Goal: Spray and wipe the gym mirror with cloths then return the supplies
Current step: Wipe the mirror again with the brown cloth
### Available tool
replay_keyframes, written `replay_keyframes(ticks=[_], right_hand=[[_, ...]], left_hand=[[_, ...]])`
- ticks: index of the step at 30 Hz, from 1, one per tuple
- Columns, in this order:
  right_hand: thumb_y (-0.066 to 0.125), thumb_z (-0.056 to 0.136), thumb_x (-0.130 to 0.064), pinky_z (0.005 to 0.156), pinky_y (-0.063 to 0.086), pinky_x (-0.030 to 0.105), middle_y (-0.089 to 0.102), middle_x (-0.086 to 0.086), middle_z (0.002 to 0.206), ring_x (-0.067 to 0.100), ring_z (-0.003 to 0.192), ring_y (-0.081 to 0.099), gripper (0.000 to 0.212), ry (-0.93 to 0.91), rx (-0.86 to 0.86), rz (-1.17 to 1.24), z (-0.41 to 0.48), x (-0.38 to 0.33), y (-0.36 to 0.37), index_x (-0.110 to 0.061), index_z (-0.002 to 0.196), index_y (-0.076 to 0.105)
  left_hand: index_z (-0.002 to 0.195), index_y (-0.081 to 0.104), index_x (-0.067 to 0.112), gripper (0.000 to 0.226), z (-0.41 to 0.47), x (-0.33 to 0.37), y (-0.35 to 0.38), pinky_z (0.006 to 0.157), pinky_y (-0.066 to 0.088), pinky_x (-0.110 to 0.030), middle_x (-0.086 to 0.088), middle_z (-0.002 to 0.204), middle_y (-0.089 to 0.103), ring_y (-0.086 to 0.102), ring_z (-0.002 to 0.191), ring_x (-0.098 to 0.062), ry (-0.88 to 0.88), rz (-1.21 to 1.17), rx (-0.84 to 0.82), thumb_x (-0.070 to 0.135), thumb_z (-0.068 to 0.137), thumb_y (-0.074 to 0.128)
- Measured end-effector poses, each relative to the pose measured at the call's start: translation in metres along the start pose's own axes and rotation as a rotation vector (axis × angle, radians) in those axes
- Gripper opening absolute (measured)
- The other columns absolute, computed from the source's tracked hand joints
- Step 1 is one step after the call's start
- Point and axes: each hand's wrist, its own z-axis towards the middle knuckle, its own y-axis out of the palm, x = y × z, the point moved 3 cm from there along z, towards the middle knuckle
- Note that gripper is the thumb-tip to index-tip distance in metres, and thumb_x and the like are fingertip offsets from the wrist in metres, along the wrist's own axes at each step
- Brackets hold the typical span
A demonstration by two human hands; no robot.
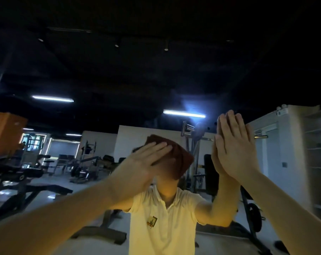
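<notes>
Head cam: L hand (146, 162) presses a brown cloth (176, 159) flat against the gym mirror (100, 116), fingers straight & close together across the cloth's left half. R hand (235, 144) lies palm-flat on the mirror glass, right of the cloth & slightly higher, fingers straight & together, holding nothing.

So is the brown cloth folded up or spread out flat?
Folded. The brown cloth is a thick squarish pad with layered edges showing, pressed on the mirror under the flat left hand.
</notes>
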Motion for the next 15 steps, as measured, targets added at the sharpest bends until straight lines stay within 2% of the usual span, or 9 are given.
replay_keyframes(ticks=[2, 3, 6, 8, 9, 11, 13, 15], right_hand=[[0.004, 0.109, -0.046, 0.127, 0.014, 0.056, -0.008, 0.004, 0.174, 0.023, 0.16, -0.008, 0.063, -0.003, -0.043, -0.023, -0.003, 0.001, 0.003, -0.022, 0.166, -0.004], [0.004, 0.108, -0.047, 0.127, 0.014, 0.057, -0.01, 0.004, 0.173, 0.024, 0.16, -0.009, 0.063, 0.004, -0.059, -0.026, -0.004, 0.001, 0.003, -0.022, 0.166, -0.005], [0.008, 0.108, -0.05, 0.127, 0.013, 0.057, -0.013, 0.005, 0.173, 0.025, 0.159, -0.011, 0.066, 0.032, -0.065, -0.041, -0.013, -0.002, 0.0, -0.022, 0.165, -0.008], [0.002, 0.107, -0.054, 0.128, 0.009, 0.055, -0.01, 0.007, 0.173, 0.026, 0.159, -0.011, 0.067, -0.002, -0.09, -0.047, -0.02, -0.003, -0.01, -0.023, 0.166, -0.005], [-0.003, 0.105, -0.056, 0.128, 0.009, 0.054, -0.006, 0.007, 0.173, 0.026, 0.159, -0.009, 0.069, -0.037, -0.112, -0.04, -0.023, -0.002, -0.017, -0.023, 0.166, -0.001], [-0.006, 0.105, -0.056, 0.128, 0.012, 0.054, 0.004, 0.007, 0.173, 0.026, 0.16, -0.002, 0.071, -0.108, -0.137, 0.006, -0.027, 0.002, -0.034, -0.023, 0.165, 0.01], [0.005, 0.107, -0.051, 0.126, 0.02, 0.054, 0.018, 0.006, 0.171, 0.024, 0.159, 0.011, 0.066, -0.116, -0.114, 0.056, -0.027, 0.015, -0.047, -0.021, 0.162, 0.024], [0.015, 0.107, -0.044, 0.125, 0.025, 0.053, 0.025, 0.006, 0.169, 0.024, 0.156, 0.022, 0.062, -0.064, -0.074, 0.076, -0.022, 0.035, -0.055, -0.018, 0.16, 0.032]], left_hand=[[0.137, 0.065, 0.023, 0.083, 0.005, -0.032, -0.007, 0.112, 0.035, -0.054, -0.013, 0.146, 0.06, 0.057, 0.136, -0.032, 0.074, 0.11, -0.063, 0.021, 0.06, 0.095], [0.137, 0.065, 0.022, 0.077, 0.015, -0.05, -0.011, 0.113, 0.038, -0.054, -0.014, 0.146, 0.059, 0.057, 0.136, -0.035, 0.012, 0.129, -0.04, 0.02, 0.066, 0.093], [0.146, 0.056, 0.022, 0.053, 0.05, -0.094, -0.021, 0.121, 0.036, -0.053, -0.014, 0.156, 0.047, 0.045, 0.145, -0.035, -0.378, 0.109, 0.135, 0.023, 0.095, 0.067], [0.149, 0.054, 0.019, 0.047, 0.073, -0.097, -0.016, 0.124, 0.031, -0.052, -0.014, 0.16, 0.044, 0.038, 0.149, -0.033, -0.601, 0.013, 0.231, 0.023, 0.102, 0.057], [0.15, 0.053, 0.017, 0.047, 0.084, -0.089, -0.012, 0.125, 0.03, -0.052, -0.014, 0.161, 0.043, 0.036, 0.151, -0.033, -0.648, -0.039, 0.265, 0.02, 0.103, 0.056], [0.15, 0.053, 0.014, 0.053, 0.097, -0.053, 0.002, 0.125, 0.029, -0.053, -0.017, 0.16, 0.043, 0.036, 0.15, -0.035, -0.589, -0.088, 0.29, 0.011, 0.098, 0.065], [0.145, 0.057, 0.016, 0.069, 0.096, 0.005, 0.015, 0.12, 0.035, -0.057, -0.017, 0.155, 0.049, 0.043, 0.146, -0.036, -0.326, -0.07, 0.276, 0.006, 0.081, 0.081], [0.14, 0.062, 0.023, 0.081, 0.086, 0.046, 0.023, 0.115, 0.038, -0.057, -0.012, 0.15, 0.056, 0.05, 0.142, -0.031, -0.08, -0.06, 0.149, 0.015, 0.065, 0.093]])
